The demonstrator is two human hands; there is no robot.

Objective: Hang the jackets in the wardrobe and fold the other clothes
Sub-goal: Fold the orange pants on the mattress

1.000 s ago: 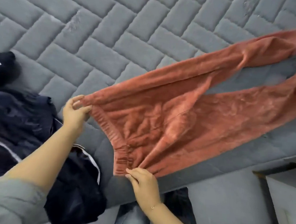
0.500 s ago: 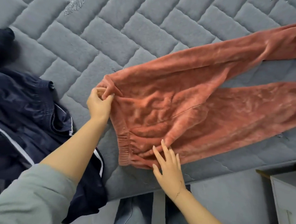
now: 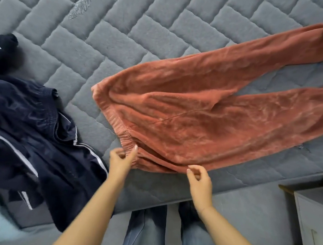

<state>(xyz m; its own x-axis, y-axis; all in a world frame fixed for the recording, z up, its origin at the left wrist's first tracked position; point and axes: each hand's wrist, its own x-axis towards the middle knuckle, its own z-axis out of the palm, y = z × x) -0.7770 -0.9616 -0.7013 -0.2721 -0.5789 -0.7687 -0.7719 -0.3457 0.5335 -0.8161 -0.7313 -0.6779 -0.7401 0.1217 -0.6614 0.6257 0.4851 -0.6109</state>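
Navy jacket (image 3: 29, 133): crumpled in a heap on the left side of the mattress, dark blue with white stripes; its near part droops over the mattress edge.
Mattress (image 3: 124, 35): grey, quilted in a brick-like pattern, filling the far and middle of the view; its near edge runs across in front of the person.
Left hand (image 3: 121, 160): at the near-left corner of the trousers, on the waistband; the thumb and fingers pinch the gathered elastic edge, one finger stretched up along the cloth.
Orange trousers (image 3: 204, 121): lying flat on the mattress, right of the jacket and apart from it; the waistband faces left, the two legs run out to the right and far right and split apart there; the cloth is wrinkled and the near edge lies close to the mattress edge.
Right hand (image 3: 199, 178): at the near edge of the trousers, right of the left hand; the fingers are curled with the fingertips at the hem, but whether they actually grip the cloth I cannot tell.
Jeans (image 3: 169, 232): the person's legs, near and below the mattress edge, between the two forearms.
White cabinet (image 3: 313, 217): near right corner, beside the bed.
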